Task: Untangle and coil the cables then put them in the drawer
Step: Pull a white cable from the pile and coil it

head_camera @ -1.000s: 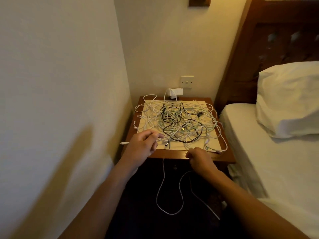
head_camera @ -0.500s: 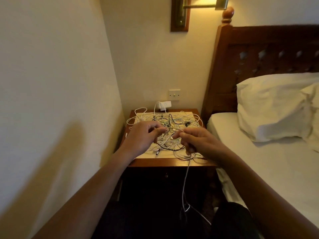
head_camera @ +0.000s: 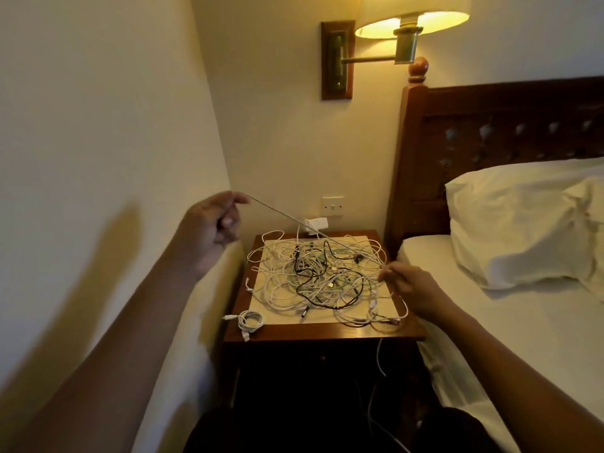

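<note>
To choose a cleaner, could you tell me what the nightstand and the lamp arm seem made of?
Nightstand: apparently reddish wood, glossy varnish; its front edge reflects light. Lamp arm: probably brass, satin finish, given its dull golden sheen.

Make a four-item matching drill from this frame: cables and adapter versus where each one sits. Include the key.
Things
1. small coiled white cable
2. taut white cable
3. black cable
4. white adapter

Places
A. woven through the middle of the tangle
B. stretched in the air from the left hand to the right hand
C. at the wall behind the nightstand, just below the wall switch
D. front left corner of the nightstand, apart from the tangle

Pairs: 1-D, 2-B, 3-A, 4-C
</note>
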The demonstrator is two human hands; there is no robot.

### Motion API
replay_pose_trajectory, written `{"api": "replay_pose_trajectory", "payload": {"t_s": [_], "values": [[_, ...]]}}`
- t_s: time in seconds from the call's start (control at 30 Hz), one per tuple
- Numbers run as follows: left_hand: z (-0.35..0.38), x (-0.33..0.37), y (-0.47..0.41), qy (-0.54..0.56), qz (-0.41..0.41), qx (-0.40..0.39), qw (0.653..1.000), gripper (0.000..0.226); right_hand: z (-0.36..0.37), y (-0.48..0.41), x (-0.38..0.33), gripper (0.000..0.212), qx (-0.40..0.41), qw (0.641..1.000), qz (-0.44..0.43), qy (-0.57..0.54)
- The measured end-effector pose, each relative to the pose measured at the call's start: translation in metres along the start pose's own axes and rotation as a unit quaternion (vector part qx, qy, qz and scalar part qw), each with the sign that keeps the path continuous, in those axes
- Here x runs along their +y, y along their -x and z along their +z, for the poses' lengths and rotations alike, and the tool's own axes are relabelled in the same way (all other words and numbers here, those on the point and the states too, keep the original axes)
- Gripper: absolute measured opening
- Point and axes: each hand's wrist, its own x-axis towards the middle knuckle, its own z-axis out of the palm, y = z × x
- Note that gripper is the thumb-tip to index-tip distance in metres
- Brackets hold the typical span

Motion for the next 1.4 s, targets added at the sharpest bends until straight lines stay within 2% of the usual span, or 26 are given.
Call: {"api": "replay_pose_trajectory", "payload": {"t_s": [0.1, 0.2, 0.23, 0.27, 0.3, 0.33, 0.4, 0.47, 0.53, 0.57, 0.67, 0.73, 0.77, 0.83, 0.93, 1.0, 1.17, 1.2, 1.27, 1.33, 1.4], "values": [[-0.022, 0.002, -0.013, -0.002, 0.008, 0.086, 0.996, 0.029, 0.01, 0.023, 0.045, 0.03, -0.035, 0.995, 0.081, 0.045], [-0.017, -0.014, -0.009, -0.057, -0.003, 0.082, 0.995, 0.029, 0.018, 0.033, 0.064, 0.024, -0.126, 0.98, 0.128, 0.08], [-0.009, -0.018, -0.003, -0.09, -0.006, 0.054, 0.995, 0.028, 0.018, 0.036, 0.059, 0.018, -0.187, 0.967, 0.13, 0.113], [0.0, -0.021, 0.003, -0.135, -0.011, 0.011, 0.991, 0.027, 0.017, 0.035, 0.051, 0.021, -0.237, 0.952, 0.12, 0.15], [0.012, -0.021, 0.01, -0.191, -0.015, -0.042, 0.981, 0.027, 0.013, 0.033, 0.038, 0.038, -0.259, 0.945, 0.103, 0.172], [0.025, -0.02, 0.017, -0.255, -0.015, -0.103, 0.961, 0.027, 0.009, 0.03, 0.021, 0.053, -0.254, 0.952, 0.081, 0.147], [0.054, -0.02, 0.028, -0.362, -0.005, -0.219, 0.906, 0.028, 0.0, 0.026, -0.029, 0.066, -0.21, 0.977, 0.041, -0.014], [0.075, -0.023, 0.031, -0.413, 0.016, -0.273, 0.869, 0.026, -0.009, 0.022, -0.08, 0.061, -0.212, 0.967, -0.005, -0.142], [0.082, -0.023, 0.028, -0.467, 0.054, -0.257, 0.844, 0.023, -0.015, 0.02, -0.11, 0.039, -0.233, 0.955, -0.028, -0.184], [0.082, -0.022, 0.025, -0.515, 0.079, -0.233, 0.821, 0.022, -0.016, 0.02, -0.118, 0.029, -0.236, 0.954, -0.035, -0.182], [0.065, -0.022, 0.019, -0.655, 0.111, -0.158, 0.73, 0.022, -0.02, 0.018, -0.116, 0.034, -0.191, 0.972, -0.04, -0.13], [0.047, -0.025, 0.018, -0.701, 0.125, -0.091, 0.696, 0.022, -0.023, 0.014, -0.109, 0.03, -0.141, 0.987, -0.069, -0.045], [0.037, -0.026, 0.018, -0.707, 0.143, -0.051, 0.691, 0.021, -0.023, 0.012, -0.105, 0.027, -0.114, 0.989, -0.089, 0.001], [0.018, -0.029, 0.017, -0.697, 0.184, 0.03, 0.692, 0.02, -0.019, 0.01, -0.094, 0.021, -0.07, 0.992, -0.094, 0.047], [-0.008, -0.031, 0.012, -0.678, 0.21, 0.118, 0.694, 0.019, -0.012, 0.01, -0.068, 0.017, -0.026, 0.996, -0.052, 0.061], [-0.021, -0.03, 0.009, -0.66, 0.222, 0.159, 0.7, 0.018, -0.01, 0.014, -0.046, 0.016, -0.008, 0.998, -0.009, 0.061], [-0.02, -0.029, 0.017, -0.584, 0.239, 0.221, 0.744, 0.021, 0.0, 0.032, -0.003, 0.011, 0.015, 0.996, 0.057, 0.064], [-0.012, -0.03, 0.02, -0.56, 0.239, 0.22, 0.762, 0.022, 0.003, 0.033, 0.001, 0.01, -0.011, 0.995, 0.07, 0.072], [0.009, -0.03, 0.027, -0.521, 0.221, 0.176, 0.805, 0.023, 0.005, 0.033, 0.004, 0.008, -0.119, 0.978, 0.08, 0.148], [0.032, -0.031, 0.033, -0.51, 0.201, 0.087, 0.832, 0.024, 0.005, 0.033, -0.006, 0.034, -0.2, 0.958, 0.073, 0.193], [0.054, -0.033, 0.041, -0.498, 0.192, 0.013, 0.846, 0.023, 0.004, 0.03, -0.033, 0.067, -0.204, 0.974, 0.051, 0.089]]}}
